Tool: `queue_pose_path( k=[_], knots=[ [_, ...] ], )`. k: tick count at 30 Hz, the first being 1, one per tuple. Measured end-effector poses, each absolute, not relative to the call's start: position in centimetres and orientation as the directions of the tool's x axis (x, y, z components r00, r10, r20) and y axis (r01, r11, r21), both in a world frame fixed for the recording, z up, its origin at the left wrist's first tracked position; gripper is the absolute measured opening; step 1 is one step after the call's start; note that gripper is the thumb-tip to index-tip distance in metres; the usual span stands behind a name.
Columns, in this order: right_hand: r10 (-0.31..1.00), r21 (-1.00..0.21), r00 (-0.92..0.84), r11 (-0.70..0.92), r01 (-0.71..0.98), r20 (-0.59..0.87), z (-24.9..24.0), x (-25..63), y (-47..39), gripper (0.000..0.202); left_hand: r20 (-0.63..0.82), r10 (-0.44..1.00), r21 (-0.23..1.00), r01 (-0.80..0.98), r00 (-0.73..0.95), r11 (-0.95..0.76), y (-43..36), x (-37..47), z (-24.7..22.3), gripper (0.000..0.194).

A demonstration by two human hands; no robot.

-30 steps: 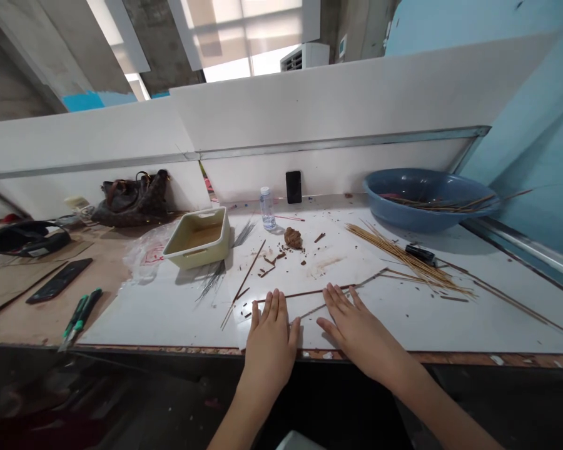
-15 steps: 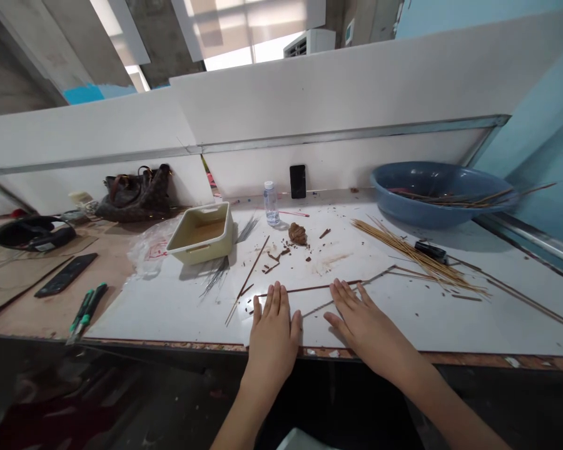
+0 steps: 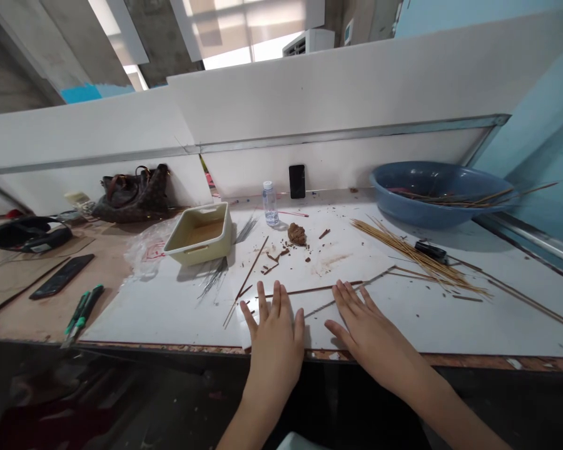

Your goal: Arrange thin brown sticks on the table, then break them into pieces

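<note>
My left hand (image 3: 276, 331) lies palm down near the table's front edge, fingers spread, their tips on a thin dark brown stick (image 3: 309, 289). Flat at the same stick's right part is my right hand (image 3: 361, 325), fingers stretched out and thumb apart. A thin greyish rod (image 3: 321, 307) runs slantwise between the hands and passes under the right one. Beyond the fingers sits a brown lump (image 3: 297, 234) that looks like clay, with crumbs and short broken pieces around it. To the left of my left hand lie some thin brown sticks (image 3: 252, 269).
A pale yellow basin (image 3: 197, 255) with brownish liquid stands left, near a clear bottle (image 3: 271, 206) and a propped phone (image 3: 297, 182). Right are a bundle of thin sticks (image 3: 398, 247), a black object (image 3: 430, 251) and a blue tub (image 3: 441, 212). Green-handled tools (image 3: 84, 309) lie far left.
My left hand's fingers have spread wider and the hand has shifted slightly right. My right hand has barely moved, and the stick stays under the fingers.
</note>
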State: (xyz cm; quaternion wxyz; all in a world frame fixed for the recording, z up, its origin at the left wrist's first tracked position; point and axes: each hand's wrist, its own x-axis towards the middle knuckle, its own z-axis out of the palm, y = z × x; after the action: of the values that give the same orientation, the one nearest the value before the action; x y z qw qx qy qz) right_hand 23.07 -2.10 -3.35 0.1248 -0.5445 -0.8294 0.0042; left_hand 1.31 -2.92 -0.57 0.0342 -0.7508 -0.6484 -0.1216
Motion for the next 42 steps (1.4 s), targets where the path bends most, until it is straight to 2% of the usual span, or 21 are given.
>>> queue_pose_path(
  k=[5,11,15,22,28,34,42],
  knots=[
    [0.918,-0.15,-0.359,0.384,0.911,0.17,-2.5,23.4,-1.7,0.085,0.17,0.945,0.132,0.944,0.279,-0.302,-3.0,3.7,-0.7,0.062],
    [0.936,-0.165,-0.351,0.353,0.921,0.044,-1.4,22.8,2.9,0.09,0.082,0.981,0.122,0.975,0.176,-0.185,1.4,5.4,-0.2,0.065],
    [0.941,-0.173,-0.332,0.338,0.925,0.063,-1.6,22.9,2.3,0.091,0.056,0.981,0.121,0.974,0.184,-0.19,1.2,5.1,0.1,0.066],
    [0.897,-0.143,-0.42,0.438,0.888,0.141,-3.7,24.5,-1.3,0.087,0.131,0.951,0.119,0.948,0.281,-0.297,-2.5,3.5,-1.2,0.063],
    [0.92,-0.157,-0.374,0.389,0.908,0.12,-2.6,24.1,2.5,0.086,0.04,0.972,0.133,0.963,0.23,-0.234,1.3,4.1,0.4,0.062],
    [0.913,-0.171,-0.374,0.4,0.9,0.166,-3.9,24.8,0.3,0.085,0.049,0.963,0.149,0.952,0.264,-0.269,-0.8,3.5,0.0,0.061],
    [0.935,-0.196,-0.354,0.354,0.915,0.035,-1.2,24.1,3.8,0.086,-0.008,0.976,0.144,0.966,0.216,-0.213,2.1,3.8,0.7,0.061]
  ],
)
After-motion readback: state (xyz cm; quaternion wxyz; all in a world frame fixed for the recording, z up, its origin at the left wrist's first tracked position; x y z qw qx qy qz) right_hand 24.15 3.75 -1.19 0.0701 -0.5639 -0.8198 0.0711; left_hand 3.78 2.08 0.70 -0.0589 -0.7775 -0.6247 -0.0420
